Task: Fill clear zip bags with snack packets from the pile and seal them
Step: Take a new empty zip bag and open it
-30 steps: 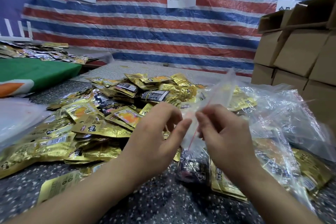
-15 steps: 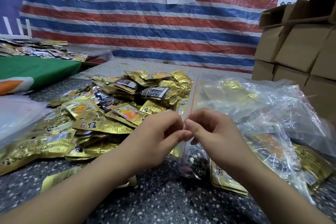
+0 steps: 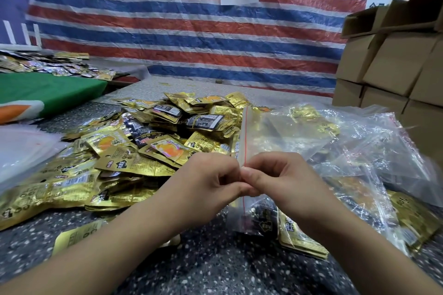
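Pinching the red zip strip [image 3: 244, 141] of a clear zip bag [image 3: 285, 132], both hands meet at the centre of the speckled table [image 3: 215, 266]. The left hand [image 3: 206, 184] and the right hand [image 3: 285, 182] each have thumb and forefinger pressed together on the strip, fingertips touching each other across it. The strip runs upright from the pinch toward 12 o'clock, and a short run drops below the hands toward 6 o'clock.

Contents: dark and gold packets sit low in the bag, at 5 o'clock of the hands. The loose pile of snack packets [image 3: 148, 141] lies at 10 o'clock; filled bags [image 3: 374, 175] lie at 3 o'clock, cardboard boxes [image 3: 388, 64] at 2 o'clock.

Risks noted:
- The seal may close only at the pinch. If the fingers skip along the strip, gaps stay open and packets could spill.
- The film looks slack and creased near the strip; a fold caught in the track would likely stop it locking.
- Whether the strip above the fingers is already mated cannot be told from here; glare hides it.
- The bag's weight hangs below the pinch, so a loosened hold could let it drop.
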